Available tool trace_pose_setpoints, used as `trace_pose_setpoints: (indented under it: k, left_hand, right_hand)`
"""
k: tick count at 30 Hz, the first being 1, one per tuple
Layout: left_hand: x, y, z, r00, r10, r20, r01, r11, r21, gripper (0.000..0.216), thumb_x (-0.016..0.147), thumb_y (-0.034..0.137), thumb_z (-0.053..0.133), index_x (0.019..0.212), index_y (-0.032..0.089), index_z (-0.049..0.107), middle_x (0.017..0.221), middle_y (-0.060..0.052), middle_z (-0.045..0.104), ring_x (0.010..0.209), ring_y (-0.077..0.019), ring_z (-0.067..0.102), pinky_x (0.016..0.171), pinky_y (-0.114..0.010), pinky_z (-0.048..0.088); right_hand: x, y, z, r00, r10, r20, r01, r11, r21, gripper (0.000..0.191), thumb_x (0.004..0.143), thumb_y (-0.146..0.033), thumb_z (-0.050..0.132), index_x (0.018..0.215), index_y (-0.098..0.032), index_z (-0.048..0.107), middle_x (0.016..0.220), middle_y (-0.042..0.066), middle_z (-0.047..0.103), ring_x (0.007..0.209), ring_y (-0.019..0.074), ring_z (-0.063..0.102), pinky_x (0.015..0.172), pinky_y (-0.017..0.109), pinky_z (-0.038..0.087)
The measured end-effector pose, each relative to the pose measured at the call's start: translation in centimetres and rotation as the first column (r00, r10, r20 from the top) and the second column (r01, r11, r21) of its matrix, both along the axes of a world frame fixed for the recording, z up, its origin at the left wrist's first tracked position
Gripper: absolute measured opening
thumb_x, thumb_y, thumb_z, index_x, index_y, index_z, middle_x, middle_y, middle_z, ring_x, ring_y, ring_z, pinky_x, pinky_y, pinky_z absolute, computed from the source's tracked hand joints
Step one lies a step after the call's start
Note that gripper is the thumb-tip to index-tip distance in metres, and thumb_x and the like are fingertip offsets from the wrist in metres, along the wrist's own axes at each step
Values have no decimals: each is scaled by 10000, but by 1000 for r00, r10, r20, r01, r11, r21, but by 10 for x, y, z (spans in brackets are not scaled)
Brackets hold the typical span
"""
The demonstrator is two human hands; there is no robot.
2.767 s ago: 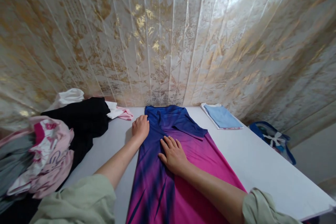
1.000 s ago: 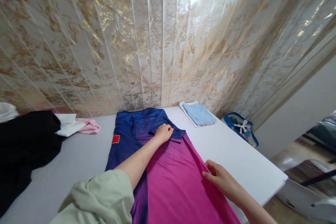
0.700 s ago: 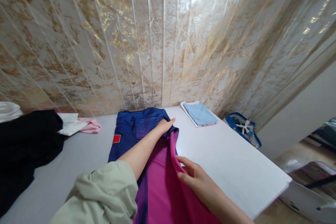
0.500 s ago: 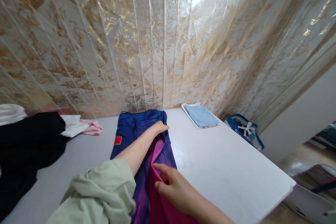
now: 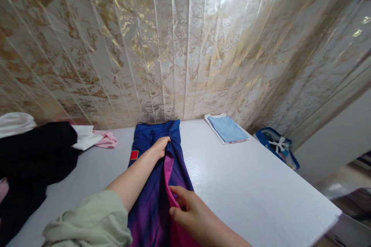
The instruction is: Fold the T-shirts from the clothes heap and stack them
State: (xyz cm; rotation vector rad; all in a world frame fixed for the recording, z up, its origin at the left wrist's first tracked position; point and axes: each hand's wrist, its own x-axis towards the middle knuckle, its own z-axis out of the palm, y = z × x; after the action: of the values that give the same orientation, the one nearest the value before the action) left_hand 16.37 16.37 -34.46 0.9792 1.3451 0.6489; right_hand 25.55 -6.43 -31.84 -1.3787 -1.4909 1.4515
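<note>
A garment (image 5: 156, 197), navy at the far end and shading to purple and magenta nearer me, lies lengthwise on the white table. It has a small red patch with a yellow edge on its left side. My left hand (image 5: 161, 147) reaches over its upper part, fingers closed on the cloth near a fold. Nearer to me, my right hand (image 5: 191, 210) has thumb and forefinger bent around the garment's bright pink edge, which stands up from the layer beneath. The garment's near end runs out of view.
Black clothing (image 5: 34, 154) is heaped at the left, with white cloth (image 5: 84, 137) and pink cloth (image 5: 107, 139) behind it. Folded light blue cloth (image 5: 228, 128) lies at the back right. A blue-trimmed clear bag (image 5: 276, 146) is beyond the table's (image 5: 255, 193) right edge. A patterned curtain (image 5: 174, 46) hangs behind.
My left hand has drawn the garment's right side inward to the left, so its upper part looks narrower. The right hand stays at the pink edge. The view has shifted slightly left.
</note>
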Motion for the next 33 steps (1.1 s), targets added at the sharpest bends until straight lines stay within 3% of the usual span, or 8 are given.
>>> trace_pose_setpoints:
  k: [4,8,13,17,23,26,30,33]
  left_hand:
    - [-18,-4,-4,1000,22,18,-21,999,-48,371,908,349,580,1230,168,545,1222,-92,585,1023,-214,610,858,-431,530]
    - [-22,-3,-6,999,23,-39,-23,1000,-3,370,909,355,578,1227,168,547,1219,-90,586,1022,-213,610,855,-430,532]
    - [-22,0,-7,973,60,-223,-20,983,180,259,881,323,615,1056,133,620,1064,-76,649,945,-201,633,793,-360,534]
    - [-30,0,-10,917,155,-368,-24,942,336,143,799,239,658,890,130,639,973,-108,697,999,-267,638,761,-302,495]
    - [-41,-4,-16,887,125,-445,85,902,423,425,784,250,668,1176,111,578,1217,-179,650,1125,-278,614,887,-319,479]
    - [-43,-9,-17,883,110,-457,143,863,484,531,780,163,645,1294,144,517,1283,-155,623,1180,-253,588,928,-310,469]
    - [-49,-13,-18,878,71,-474,227,809,543,428,781,35,541,1176,176,631,1232,-90,667,1162,-208,602,968,-287,453]
    - [-52,-14,-20,871,56,-489,265,784,561,354,779,21,516,1035,177,704,1169,-67,700,1130,-201,620,1006,-289,432]
  right_hand:
    - [-5,2,-17,998,32,46,-31,999,-10,538,740,-172,579,1278,-176,570,668,-44,519,577,100,418,532,207,319]
    - [-5,2,-23,999,28,44,-28,999,-20,538,746,-204,591,1284,-195,566,713,-29,577,597,111,459,570,216,363]
    - [-2,-1,-16,997,71,-10,-71,997,-3,462,743,-198,575,1203,-196,614,753,-17,606,637,122,499,593,217,385]
    - [2,-5,-10,993,105,-45,-104,994,12,454,733,-178,536,1178,-188,625,730,-26,582,606,107,464,557,202,355]
    - [3,-8,-14,980,81,182,-73,996,-49,599,724,-169,558,1323,-152,543,719,-25,499,631,112,425,593,225,342]
    - [1,-9,-15,971,74,226,-67,997,-38,610,744,-171,547,1353,-141,522,717,-25,481,635,114,423,609,236,348]
    - [2,-11,-15,967,67,246,-65,998,-16,616,754,-194,544,1365,-130,507,709,-22,509,632,122,444,591,237,341]
    - [4,-15,-13,968,97,229,-105,994,22,585,750,-202,541,1333,-163,530,806,2,611,686,137,516,617,235,368]
